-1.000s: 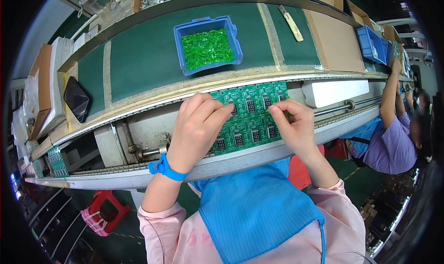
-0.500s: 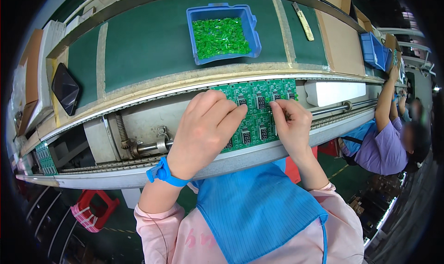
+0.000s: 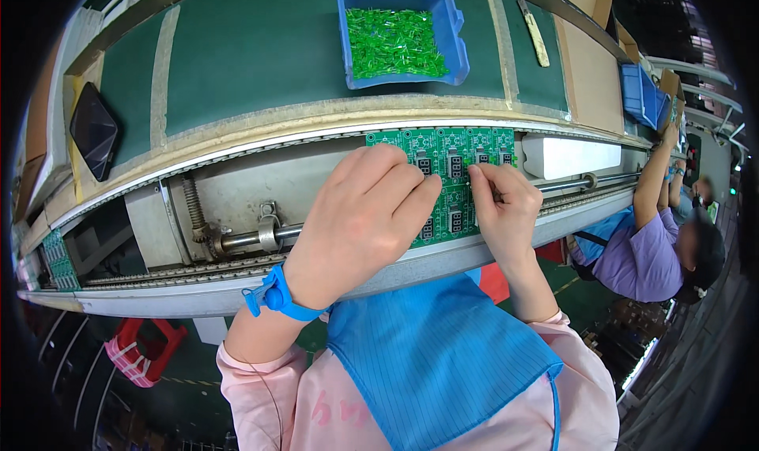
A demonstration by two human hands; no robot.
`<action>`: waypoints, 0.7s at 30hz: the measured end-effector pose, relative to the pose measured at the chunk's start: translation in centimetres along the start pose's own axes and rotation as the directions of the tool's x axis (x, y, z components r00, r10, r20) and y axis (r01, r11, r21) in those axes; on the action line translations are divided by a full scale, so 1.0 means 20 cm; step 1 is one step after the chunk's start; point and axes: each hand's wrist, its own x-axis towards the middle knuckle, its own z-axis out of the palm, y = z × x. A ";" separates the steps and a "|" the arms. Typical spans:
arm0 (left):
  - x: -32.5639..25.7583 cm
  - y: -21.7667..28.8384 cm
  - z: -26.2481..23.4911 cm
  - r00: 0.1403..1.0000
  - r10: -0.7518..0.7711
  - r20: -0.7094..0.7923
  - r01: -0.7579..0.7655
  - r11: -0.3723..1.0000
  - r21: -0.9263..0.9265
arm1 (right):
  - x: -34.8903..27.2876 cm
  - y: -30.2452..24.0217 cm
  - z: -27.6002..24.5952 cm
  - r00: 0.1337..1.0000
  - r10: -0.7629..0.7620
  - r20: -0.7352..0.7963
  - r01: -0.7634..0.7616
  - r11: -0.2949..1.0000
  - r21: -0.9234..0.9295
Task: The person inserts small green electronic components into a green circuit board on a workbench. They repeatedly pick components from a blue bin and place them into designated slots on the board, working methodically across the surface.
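A panel of green circuit boards (image 3: 455,201) with dark digit displays lies across the conveyor rails in front of me. My left hand (image 3: 368,210), a blue strap round its wrist, is over the panel's left part and hides much of it. Its fingers are curled in, and whatever they hold is hidden. Over the panel's right part, my right hand (image 3: 506,207) has thumb and forefinger pinched close to the boards; anything between them is too small to make out. Beyond the panel stands a blue bin (image 3: 461,56) of loose green LEDs (image 3: 395,44).
A utility knife (image 3: 534,33) lies on the green bench top, right of the bin. At the left is a dark tablet-like object (image 3: 93,132). Another green board (image 3: 59,260) sits at the conveyor's left end. A co-worker in purple (image 3: 640,253) is at the right, near another blue bin (image 3: 643,95).
The whole view has shifted, so the bin appears higher and farther right. My left fingertips have moved slightly right over the panel; my right hand stays pinched near the same displays.
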 end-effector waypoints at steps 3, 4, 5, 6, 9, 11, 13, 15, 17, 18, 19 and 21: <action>0.00 0.00 0.00 1.000 -0.004 -0.002 0.004 1.000 0.005 | 0.00 0.00 0.00 1.000 -0.009 -0.003 0.009 1.000 -0.021; 0.00 0.00 0.00 1.000 -0.005 -0.003 0.005 1.000 0.006 | 0.00 0.00 0.00 1.000 -0.009 0.002 0.009 1.000 -0.023; 0.00 0.00 0.00 1.000 -0.007 -0.006 0.007 1.000 0.005 | 0.00 0.00 0.00 1.000 -0.010 0.006 0.010 1.000 -0.025; 0.00 0.00 0.00 1.000 -0.008 -0.008 0.008 1.000 0.004 | 0.00 -0.01 0.00 1.000 -0.010 0.010 0.011 1.000 -0.026; 0.00 0.01 0.00 1.000 -0.010 -0.001 0.010 1.000 0.006 | 0.00 -0.02 -0.01 0.999 -0.013 0.034 0.015 0.998 -0.063; 0.00 0.01 0.00 1.000 -0.009 0.008 0.009 1.000 0.008 | 0.00 -0.03 -0.01 0.999 0.014 0.043 -0.011 0.997 -0.077; 0.00 0.01 0.00 1.000 -0.005 0.016 0.005 1.000 0.006 | 0.00 -0.04 -0.01 0.999 0.030 0.043 -0.026 0.996 -0.091; 0.00 0.00 0.01 1.000 -0.007 0.010 0.007 1.000 0.000 | 0.00 -0.04 0.00 0.999 0.033 0.036 -0.030 0.994 -0.102; 0.00 0.00 0.01 1.000 -0.005 0.007 0.005 1.000 -0.006 | 0.00 -0.06 -0.02 0.998 0.047 0.051 -0.041 0.994 -0.106; 0.00 0.00 0.01 1.000 -0.003 0.007 0.003 1.000 -0.009 | 0.00 -0.06 -0.02 0.997 0.054 0.058 -0.048 0.993 -0.108; 0.00 -0.01 0.01 1.000 -0.001 0.007 0.001 1.000 -0.012 | 0.00 -0.06 -0.03 0.997 0.058 0.042 -0.054 0.994 -0.097; 0.00 -0.01 0.02 1.000 0.000 -0.007 0.000 1.000 -0.017 | -0.01 -0.06 -0.04 0.998 0.064 0.013 -0.063 0.995 -0.072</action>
